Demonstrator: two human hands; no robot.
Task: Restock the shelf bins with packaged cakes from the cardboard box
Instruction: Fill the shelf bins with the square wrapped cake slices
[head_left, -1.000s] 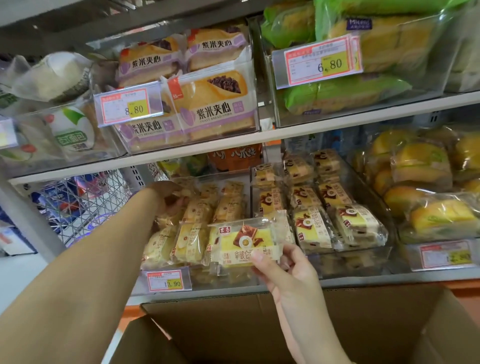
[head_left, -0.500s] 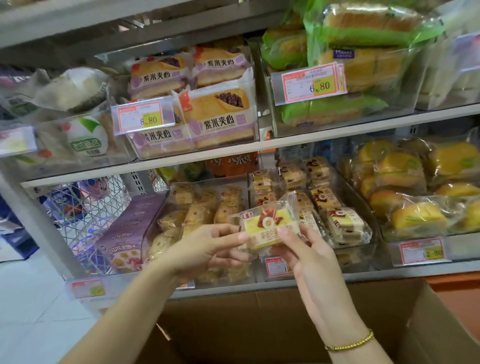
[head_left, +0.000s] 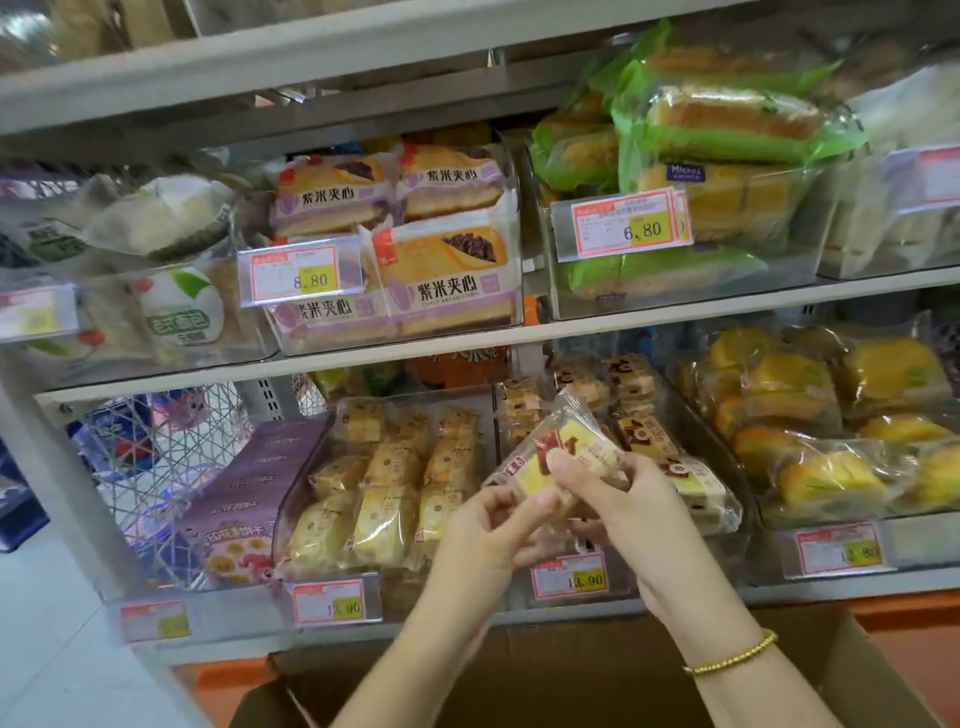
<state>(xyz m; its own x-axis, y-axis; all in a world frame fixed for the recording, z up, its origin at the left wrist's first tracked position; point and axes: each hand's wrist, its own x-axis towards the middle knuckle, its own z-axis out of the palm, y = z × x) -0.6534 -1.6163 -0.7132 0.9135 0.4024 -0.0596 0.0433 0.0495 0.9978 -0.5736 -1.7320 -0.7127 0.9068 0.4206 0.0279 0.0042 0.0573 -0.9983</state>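
Both hands hold one packaged cake (head_left: 558, 457), a clear wrapper with a yellow and red label, tilted in front of the lower shelf. My left hand (head_left: 493, 530) pinches its lower left end. My right hand (head_left: 618, 499) grips it from the right, thumb on the label. Behind it stands a clear shelf bin (head_left: 737, 499) with several cakes of the same kind. Left of that, another clear bin (head_left: 311, 499) holds several yellow cakes. The open cardboard box (head_left: 852, 670) sits below the shelf under my forearms; its inside is dark.
The upper shelf carries bins of purple-label bread (head_left: 447, 280) and green-wrapped loaves (head_left: 717, 135). Yellow wrapped cakes (head_left: 831, 415) fill the lower right bin. A purple carton (head_left: 244, 493) stands at lower left beside a wire basket (head_left: 156, 457). Price tags (head_left: 569, 577) line the shelf edges.
My left hand came out of the yellow cake bin and joined the right hand on the cake. The cake has been raised and tilted toward the right bin.
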